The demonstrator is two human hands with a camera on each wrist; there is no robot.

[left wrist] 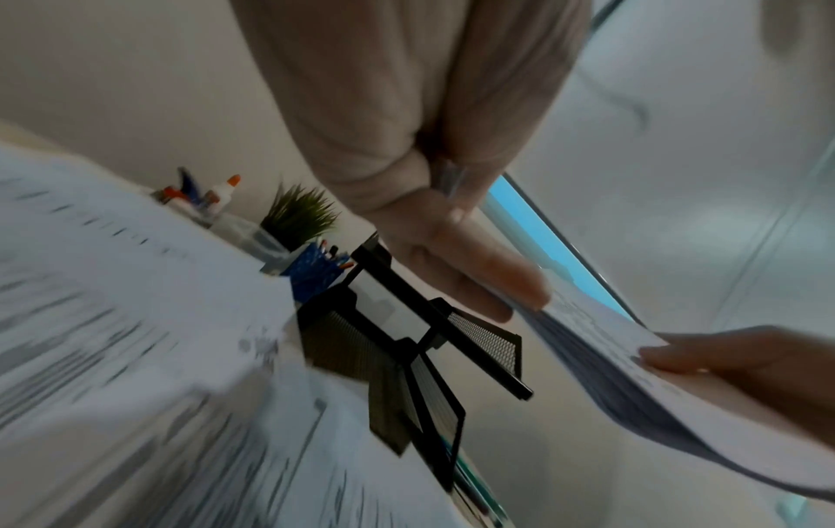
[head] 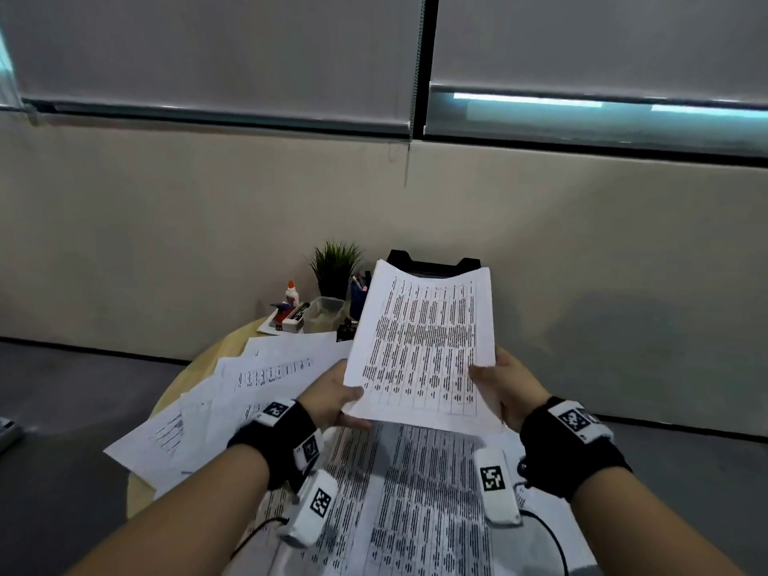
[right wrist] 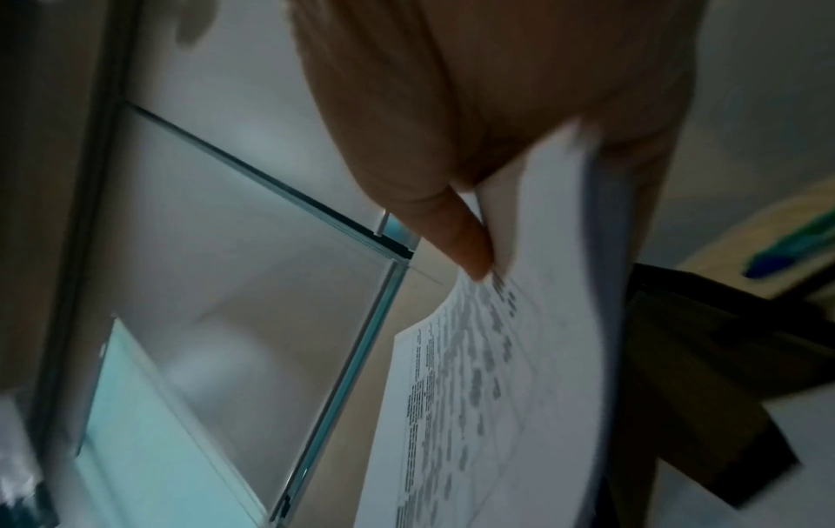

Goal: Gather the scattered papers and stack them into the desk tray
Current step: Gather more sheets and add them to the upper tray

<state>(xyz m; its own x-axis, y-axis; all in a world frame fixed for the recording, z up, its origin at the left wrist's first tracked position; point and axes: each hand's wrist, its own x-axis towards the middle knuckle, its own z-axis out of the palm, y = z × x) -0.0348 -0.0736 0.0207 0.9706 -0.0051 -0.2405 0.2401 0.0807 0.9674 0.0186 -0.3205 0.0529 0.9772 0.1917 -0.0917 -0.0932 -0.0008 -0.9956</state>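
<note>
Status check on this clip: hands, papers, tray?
Left hand and right hand both grip one raised sheaf of papers. Loose papers still cover the table. Black tray behind sheaf, approach unobstructed.

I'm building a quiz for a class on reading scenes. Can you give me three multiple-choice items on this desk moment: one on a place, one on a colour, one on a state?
1. Where is the black mesh tray?
A. at the far side of the table, behind the lifted sheets
B. on the floor
C. in the person's lap

2. What colour is the pen cup beside the plant?
A. red
B. blue
C. yellow

3. What state is the sheaf of papers in?
A. lying flat in the tray
B. crumpled into a ball
C. held up off the table by both hands

Answers:
1 A: its black rim shows just past the sheaf's top edge.
2 B: the left wrist view shows a blue cup with pens in it.
3 C: the left hand and right hand each have a grip on a lower corner, with other papers still on the table below.
</note>
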